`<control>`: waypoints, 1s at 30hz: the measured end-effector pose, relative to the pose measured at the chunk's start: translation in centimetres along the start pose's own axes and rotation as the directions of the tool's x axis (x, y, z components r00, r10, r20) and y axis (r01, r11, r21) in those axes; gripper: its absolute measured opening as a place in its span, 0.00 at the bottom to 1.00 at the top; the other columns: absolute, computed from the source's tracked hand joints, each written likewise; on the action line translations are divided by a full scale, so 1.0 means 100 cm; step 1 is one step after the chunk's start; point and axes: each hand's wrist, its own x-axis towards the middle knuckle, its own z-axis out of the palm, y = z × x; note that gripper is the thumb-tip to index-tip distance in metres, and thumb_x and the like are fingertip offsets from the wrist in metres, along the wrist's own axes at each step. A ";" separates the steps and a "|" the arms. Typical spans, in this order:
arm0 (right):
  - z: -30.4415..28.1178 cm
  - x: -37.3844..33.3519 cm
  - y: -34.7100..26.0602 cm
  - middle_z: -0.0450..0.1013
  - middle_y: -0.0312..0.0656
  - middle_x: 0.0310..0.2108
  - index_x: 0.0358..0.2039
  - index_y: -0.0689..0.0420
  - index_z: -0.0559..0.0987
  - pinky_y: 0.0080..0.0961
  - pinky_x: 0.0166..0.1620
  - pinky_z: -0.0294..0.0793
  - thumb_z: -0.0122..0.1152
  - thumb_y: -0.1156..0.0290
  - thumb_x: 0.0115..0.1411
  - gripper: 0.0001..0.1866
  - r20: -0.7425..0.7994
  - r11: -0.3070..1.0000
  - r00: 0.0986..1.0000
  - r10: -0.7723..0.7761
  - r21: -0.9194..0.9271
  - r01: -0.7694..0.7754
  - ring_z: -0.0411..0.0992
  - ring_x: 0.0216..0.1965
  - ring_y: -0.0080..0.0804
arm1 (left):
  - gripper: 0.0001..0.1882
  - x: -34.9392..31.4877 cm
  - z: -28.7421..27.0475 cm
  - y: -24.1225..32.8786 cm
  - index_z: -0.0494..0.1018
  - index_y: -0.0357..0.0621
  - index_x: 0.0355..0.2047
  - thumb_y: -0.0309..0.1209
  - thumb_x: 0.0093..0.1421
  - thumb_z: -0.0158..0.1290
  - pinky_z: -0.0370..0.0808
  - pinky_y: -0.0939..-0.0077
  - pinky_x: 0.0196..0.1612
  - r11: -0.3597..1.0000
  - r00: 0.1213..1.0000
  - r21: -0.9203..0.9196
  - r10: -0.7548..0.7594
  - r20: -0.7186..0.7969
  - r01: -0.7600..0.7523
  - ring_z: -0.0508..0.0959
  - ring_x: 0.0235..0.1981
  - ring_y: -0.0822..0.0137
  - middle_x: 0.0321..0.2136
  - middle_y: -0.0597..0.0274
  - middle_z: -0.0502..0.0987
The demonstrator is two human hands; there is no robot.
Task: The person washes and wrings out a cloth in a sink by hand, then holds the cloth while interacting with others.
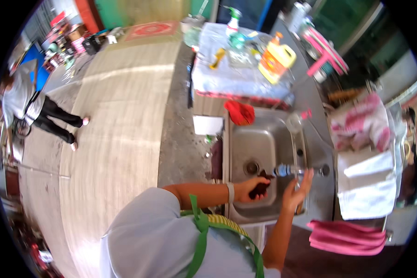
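My left hand (244, 191) is over the steel sink (238, 139), closed round a dark maroon cloth (260, 189) that looks bunched up. The tap (287, 170) reaches over the basin, its blue-tinted spout end just above that cloth. Close beside the tap, at the basin's right side, is my right hand (297, 191) with its fingers stretched out; nothing shows in it. Below the tap and left of it lies the drain (251, 167). A red cloth (240, 112) hangs over the sink's far left corner.
Beyond the sink, a covered table (208, 78) bears a yellow jug (275, 60) and a spray bottle (233, 22). Towels (366, 180) hang at the right, a pink one (347, 237) nearer me. Another person (37, 106) stands far left on the floor.
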 end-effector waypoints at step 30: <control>0.033 -0.011 -0.032 0.52 0.36 0.06 0.09 0.54 0.57 0.28 0.16 0.64 0.46 0.52 0.59 0.27 0.742 0.090 0.547 0.389 0.560 -0.824 0.55 0.09 0.27 | 0.07 -0.012 0.006 -0.025 0.66 0.45 0.22 0.32 0.48 0.53 0.50 0.81 0.10 0.908 0.974 0.402 0.032 0.223 -0.122 0.57 0.10 0.78 0.12 0.70 0.62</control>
